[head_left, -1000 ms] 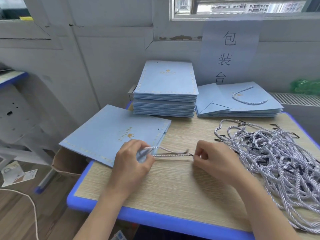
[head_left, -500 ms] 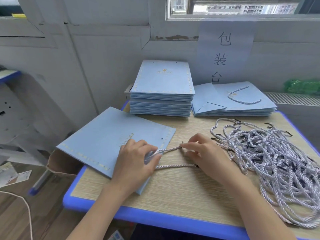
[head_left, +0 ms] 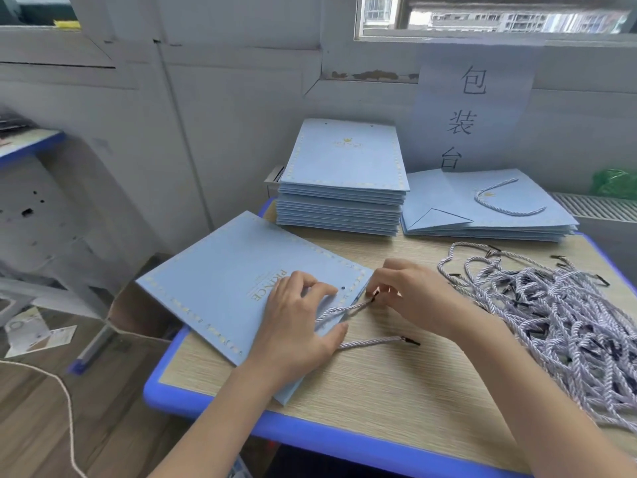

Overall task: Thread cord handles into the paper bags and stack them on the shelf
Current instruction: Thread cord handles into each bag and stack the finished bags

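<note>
Bag [head_left: 220,288]: we log it flat on the desk [head_left: 396,391], long axis left–right, under the left hand [head_left: 293,326] — fingers pressing.
Cord [head_left: 344,310]: right hand [head_left: 410,294] pinches its tip.

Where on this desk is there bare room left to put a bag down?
Bare wood lies at the desk's near edge, between the left hand and right forearm. The right side is crowded with loose cords; the back holds two bag stacks.
</note>
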A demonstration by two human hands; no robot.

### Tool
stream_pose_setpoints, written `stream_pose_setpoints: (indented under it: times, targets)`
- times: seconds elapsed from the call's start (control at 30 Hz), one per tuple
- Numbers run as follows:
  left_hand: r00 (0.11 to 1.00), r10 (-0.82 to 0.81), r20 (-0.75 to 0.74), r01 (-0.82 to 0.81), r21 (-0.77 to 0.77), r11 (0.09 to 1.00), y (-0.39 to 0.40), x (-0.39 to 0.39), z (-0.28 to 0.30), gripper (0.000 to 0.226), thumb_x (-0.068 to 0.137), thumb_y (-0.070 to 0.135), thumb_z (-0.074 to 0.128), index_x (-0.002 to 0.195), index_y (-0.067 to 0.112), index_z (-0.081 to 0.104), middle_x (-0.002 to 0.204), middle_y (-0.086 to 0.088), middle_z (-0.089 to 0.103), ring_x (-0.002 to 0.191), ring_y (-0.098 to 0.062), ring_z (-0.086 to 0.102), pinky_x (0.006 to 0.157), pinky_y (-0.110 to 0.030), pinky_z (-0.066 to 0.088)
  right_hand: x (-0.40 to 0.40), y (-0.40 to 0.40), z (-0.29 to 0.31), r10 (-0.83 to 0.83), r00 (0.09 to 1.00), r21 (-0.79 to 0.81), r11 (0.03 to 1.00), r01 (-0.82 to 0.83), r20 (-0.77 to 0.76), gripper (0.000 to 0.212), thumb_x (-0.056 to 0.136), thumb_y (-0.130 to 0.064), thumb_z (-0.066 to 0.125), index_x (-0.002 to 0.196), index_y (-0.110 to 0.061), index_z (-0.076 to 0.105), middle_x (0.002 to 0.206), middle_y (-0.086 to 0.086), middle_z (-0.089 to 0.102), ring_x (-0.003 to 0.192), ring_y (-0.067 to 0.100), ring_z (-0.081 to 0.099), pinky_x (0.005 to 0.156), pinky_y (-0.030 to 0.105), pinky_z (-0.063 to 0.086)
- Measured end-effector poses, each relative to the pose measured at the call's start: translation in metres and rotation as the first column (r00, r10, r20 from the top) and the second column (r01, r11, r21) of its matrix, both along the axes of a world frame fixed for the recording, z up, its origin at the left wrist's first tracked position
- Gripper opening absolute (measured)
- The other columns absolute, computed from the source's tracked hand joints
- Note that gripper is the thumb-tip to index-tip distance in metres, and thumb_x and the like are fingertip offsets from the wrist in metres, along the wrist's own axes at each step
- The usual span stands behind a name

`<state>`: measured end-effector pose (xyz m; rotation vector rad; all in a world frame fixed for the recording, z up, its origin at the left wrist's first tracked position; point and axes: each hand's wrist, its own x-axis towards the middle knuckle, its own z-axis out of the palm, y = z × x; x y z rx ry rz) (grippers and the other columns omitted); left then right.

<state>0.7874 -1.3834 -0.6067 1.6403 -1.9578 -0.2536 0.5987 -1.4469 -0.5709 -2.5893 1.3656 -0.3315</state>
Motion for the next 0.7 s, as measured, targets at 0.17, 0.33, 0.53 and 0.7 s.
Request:
stream_pose_setpoints:
  times: [0.17,0.33,0.53,0.7]
  targets:
    - [1.000,0.004,-0.003,-0.004,-0.005,1.000,0.000,0.002,0.000,0.061,0.067,0.061,0.041,0.108,0.022,0.064,0.105,0.005,0.047,0.102,-0.014,0.045,0.093,-0.022,0.028,0.002,0.004,-0.011,0.060,0.990,-0.059,0.997,-0.053,0.125,0.006,0.086,-0.015,0.065,0.090,-0.012,0.069,0.087,-0.003,0.050,0.078,0.010,0.044,0.071,0.024,0.033]
    - [0.995,-0.085,0.043,0.086,-0.021,0.996,0.007,-0.004,0.001,0.052,0.068,0.058,0.047,0.102,0.023,0.064,0.097,0.006,0.047,0.092,-0.014,0.047,0.085,-0.022,0.027,0.002,0.010,-0.008,-0.086,0.822,0.107,0.994,0.030,0.562,0.016,0.084,-0.008,0.066,0.080,-0.024,0.066,0.074,-0.011,0.063,0.068,0.001,0.054,0.064,0.011,0.040]
    - [0.992,-0.122,-0.037,0.120,-0.045,0.992,0.008,-0.004,-0.001,0.045,0.069,0.052,0.051,0.096,0.019,0.062,0.095,0.007,0.049,0.090,-0.014,0.048,0.084,-0.021,0.032,0.017,0.014,-0.011,-0.132,0.824,0.198,0.980,0.024,0.550,0.012,0.082,-0.010,0.069,0.077,-0.020,0.069,0.068,-0.012,0.064,0.062,-0.002,0.054,0.062,0.009,0.039]
    - [0.990,-0.119,-0.071,0.117,-0.040,0.992,0.008,-0.004,-0.002,0.045,0.069,0.051,0.050,0.096,0.017,0.061,0.098,0.006,0.051,0.095,-0.015,0.048,0.086,-0.020,0.034,0.020,0.010,-0.019,-0.203,0.834,0.216,0.971,0.104,0.512,0.017,0.080,-0.013,0.070,0.072,-0.025,0.061,0.065,-0.008,0.065,0.059,0.004,0.052,0.061,0.014,0.042]
